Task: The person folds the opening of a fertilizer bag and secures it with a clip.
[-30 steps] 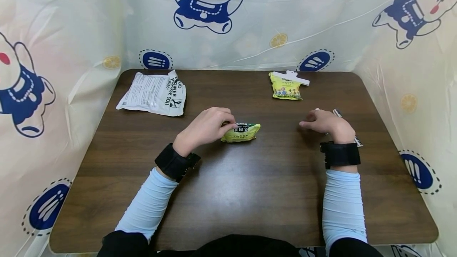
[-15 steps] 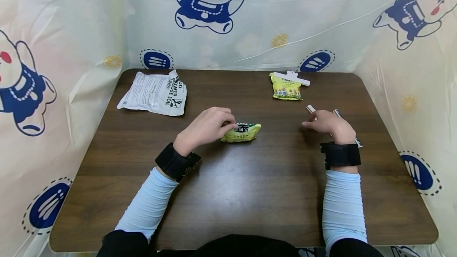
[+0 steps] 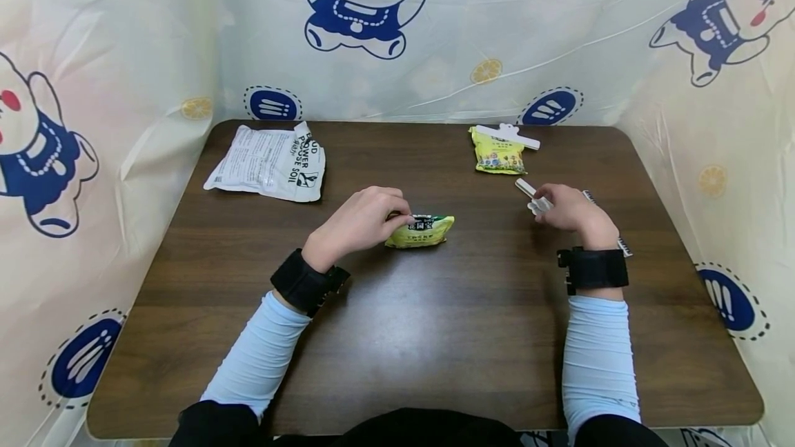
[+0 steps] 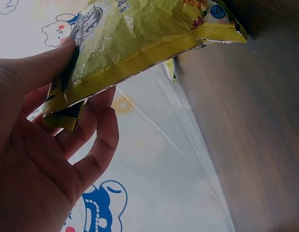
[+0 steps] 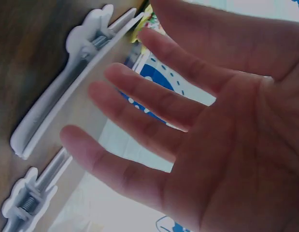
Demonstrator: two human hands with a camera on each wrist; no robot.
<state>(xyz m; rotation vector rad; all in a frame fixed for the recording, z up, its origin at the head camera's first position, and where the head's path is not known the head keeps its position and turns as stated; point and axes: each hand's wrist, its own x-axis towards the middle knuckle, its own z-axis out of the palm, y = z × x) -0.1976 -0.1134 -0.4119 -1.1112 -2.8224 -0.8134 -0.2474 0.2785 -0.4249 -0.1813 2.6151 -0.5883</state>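
My left hand (image 3: pixel 363 221) pinches the top end of a small yellow plastic packet (image 3: pixel 428 232) near the middle of the table. In the left wrist view, the thumb presses on the dark printed part of the packet (image 4: pixel 144 43), with fingers behind it. My right hand (image 3: pixel 573 211) is beside a white sealing clip (image 3: pixel 525 187) on the right. Its fingers (image 5: pixel 139 135) are spread and loosely bent in the right wrist view, apart from the spring clip (image 5: pixel 67 92). A second white clip (image 3: pixel 624 247) lies partly hidden under the right hand and wrist.
Toward the back right lies another yellow packet (image 3: pixel 499 156) with a white clip (image 3: pixel 508 134) across its top. A white printed soil bag (image 3: pixel 267 164) rests at the back left. Patterned sheeting (image 3: pixel 435 40) borders the wooden table (image 3: pixel 397 336).
The white clip near my right hand has shifted left and more of it shows. My right thumb and fingers have drawn back slightly to the right. The left hand and its packet stay put.
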